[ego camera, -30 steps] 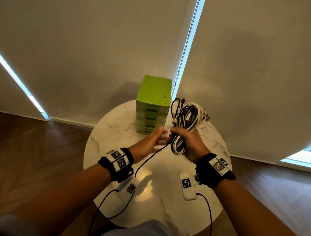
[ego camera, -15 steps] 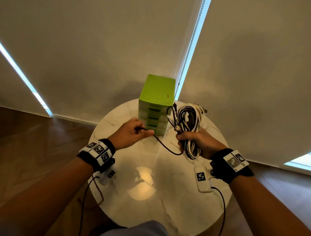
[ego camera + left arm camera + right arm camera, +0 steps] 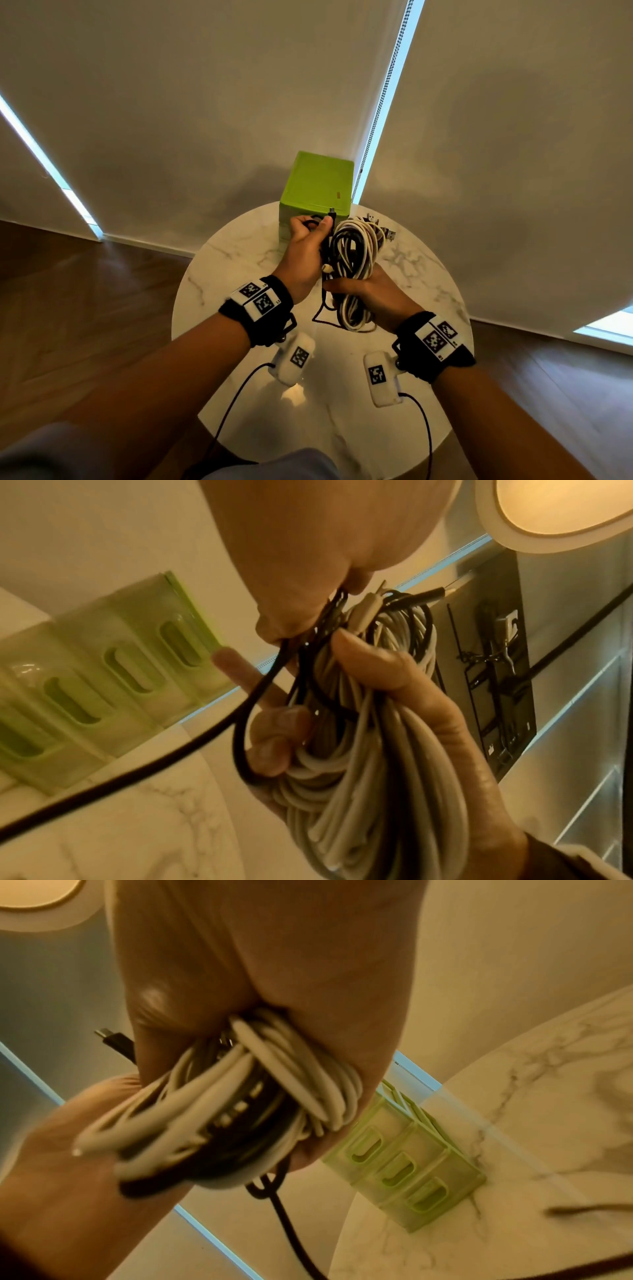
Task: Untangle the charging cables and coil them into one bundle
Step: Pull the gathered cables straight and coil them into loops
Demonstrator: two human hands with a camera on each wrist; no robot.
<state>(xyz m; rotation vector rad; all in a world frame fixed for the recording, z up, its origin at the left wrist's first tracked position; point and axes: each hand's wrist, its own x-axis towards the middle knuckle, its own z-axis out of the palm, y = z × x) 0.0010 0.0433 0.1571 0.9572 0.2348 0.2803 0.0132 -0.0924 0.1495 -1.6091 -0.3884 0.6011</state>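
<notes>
Charging cables (image 3: 354, 260), white and black, are being held as one coiled bundle in the air above the round marble table (image 3: 236, 250), in front of the green drawer unit (image 3: 317, 186). The lower part of the bundle is being gripped by the right hand (image 3: 368, 296), with the fingers curled round the loops; in the left wrist view the thumb is being pressed across the white strands (image 3: 359, 791) and the other fingertips are being wrapped round from the far side. The upper left edge of the bundle is being held by the left hand (image 3: 305, 253), and a black cable (image 3: 323, 317) is being pinched between its thumb and fingers, with the black plug (image 3: 331, 216) being kept upright just above the thumb. A slack length of the black cable is being left hanging below the bundle, where an angular loop is being formed just over the table surface. Several plug ends (image 3: 385, 229) are being left projecting from the upper right of the coil. In the right wrist view the white loops (image 3: 274, 1091) are being clamped inside the right palm, with the black strand (image 3: 291, 1221) trailing downward. The bundle is not being rested on the table. Marker-tagged bands are being worn on both wrists, with white camera modules (image 3: 296, 356) hanging below them. Pale roller blinds (image 3: 205, 102) and a wooden floor (image 3: 68, 308) are being shown behind and around the table.
</notes>
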